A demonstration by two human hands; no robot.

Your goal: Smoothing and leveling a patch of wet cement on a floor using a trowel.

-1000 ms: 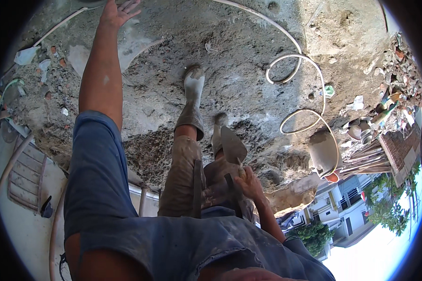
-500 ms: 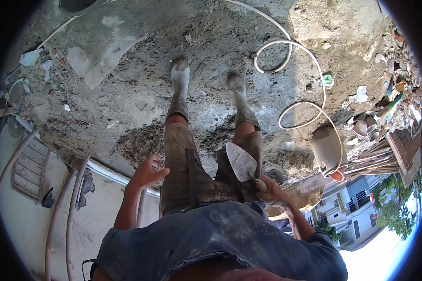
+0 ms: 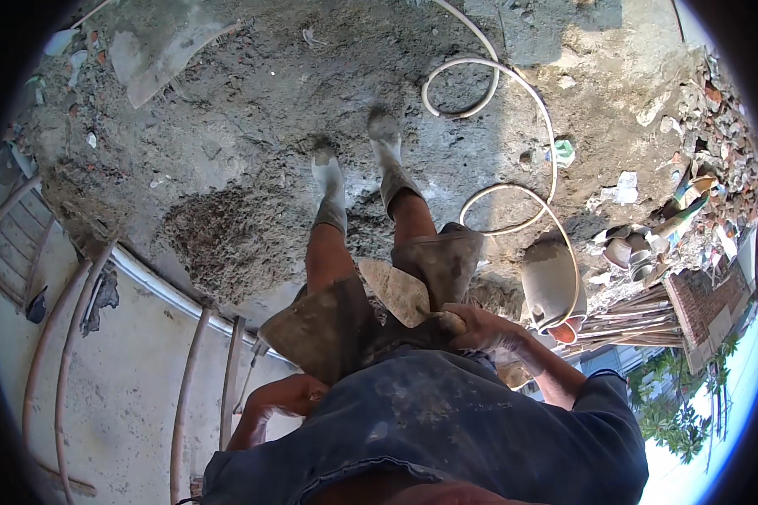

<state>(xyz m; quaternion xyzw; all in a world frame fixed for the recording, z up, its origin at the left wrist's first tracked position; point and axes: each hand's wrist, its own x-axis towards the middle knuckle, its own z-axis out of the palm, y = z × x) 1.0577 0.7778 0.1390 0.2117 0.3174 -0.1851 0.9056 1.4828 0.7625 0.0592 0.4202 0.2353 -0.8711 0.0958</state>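
My right hand (image 3: 473,326) grips the handle of a trowel, whose dusty, pointed blade (image 3: 394,290) lies over the lap of my dark, muddy trousers (image 3: 312,330). My left hand (image 3: 297,396) is low at my left hip beside my blue shirt (image 3: 421,404), its fingers bent out of sight against the clothing. Below are my two muddy light-coloured boots (image 3: 328,185) on rough, dirty ground (image 3: 253,143).
A pale hose (image 3: 552,126) loops across the ground at the right, over a large drum (image 3: 539,278). Rubble (image 3: 716,135) and stacked poles (image 3: 623,324) lie at the right. At the lower left, leaning poles (image 3: 72,345) stand by a pale wall (image 3: 135,387).
My left hand has come down from far out ahead to my hip. My boots and legs have shifted, my trousers now bunch above bare knees, and the trowel stays in my right hand.
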